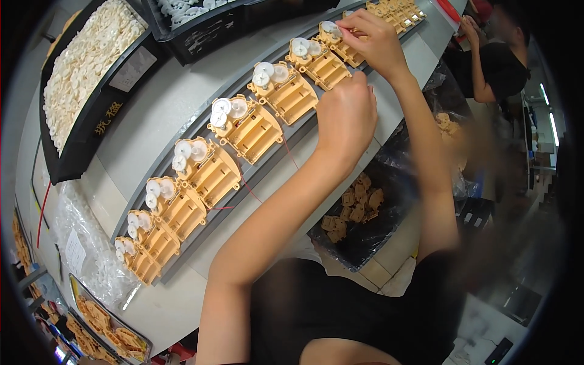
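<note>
A row of yellow plastic housings with white gears fitted at their ends lies along a long grey strip. At the far right part of the row, my right hand has its thumb and fingers pinched together over a housing, with the fingertips at the edge of a white gear. Whatever sits between those fingertips is too small to make out. My left hand is curled into a fist just beside the neighbouring housing; its fingers hide what it may hold.
A black bin heaped with small white parts stands at the left, with another black bin behind. A clear plastic bag and a tray of yellow parts lie lower left. Below the table sits a lined box. Another person works at right.
</note>
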Motion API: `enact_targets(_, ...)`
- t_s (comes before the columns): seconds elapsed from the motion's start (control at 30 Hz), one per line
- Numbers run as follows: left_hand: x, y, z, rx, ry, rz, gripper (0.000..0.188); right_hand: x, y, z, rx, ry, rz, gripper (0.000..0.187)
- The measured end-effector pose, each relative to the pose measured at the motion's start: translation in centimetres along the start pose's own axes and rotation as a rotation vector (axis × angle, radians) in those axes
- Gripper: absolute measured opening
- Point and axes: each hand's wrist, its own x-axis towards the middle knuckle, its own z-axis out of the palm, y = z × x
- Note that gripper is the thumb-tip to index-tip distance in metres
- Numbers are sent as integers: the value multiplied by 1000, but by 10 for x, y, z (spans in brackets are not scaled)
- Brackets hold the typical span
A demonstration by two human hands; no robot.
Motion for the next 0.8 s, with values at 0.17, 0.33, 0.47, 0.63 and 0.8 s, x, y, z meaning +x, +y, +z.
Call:
enact_targets(0.17,9,-2,9,396,-64,51,29,-3,4,5,-54,-8,-38,11)
enact_targets(0.33,18,-7,17,559,-28,6,34,-4,1,6,-115,-57,-68,16)
enact_targets(0.47,23,-7,25,596,52,61,25,-1,1,2,-190,-28,-176,16)
enact_targets(0.63,29,-4,27,568,2,34,9,3,3,0,-298,-67,-314,16)
enact_targets(0.8,34,-8,28,553,1,57,7,2,4,-5,-297,-82,-289,17)
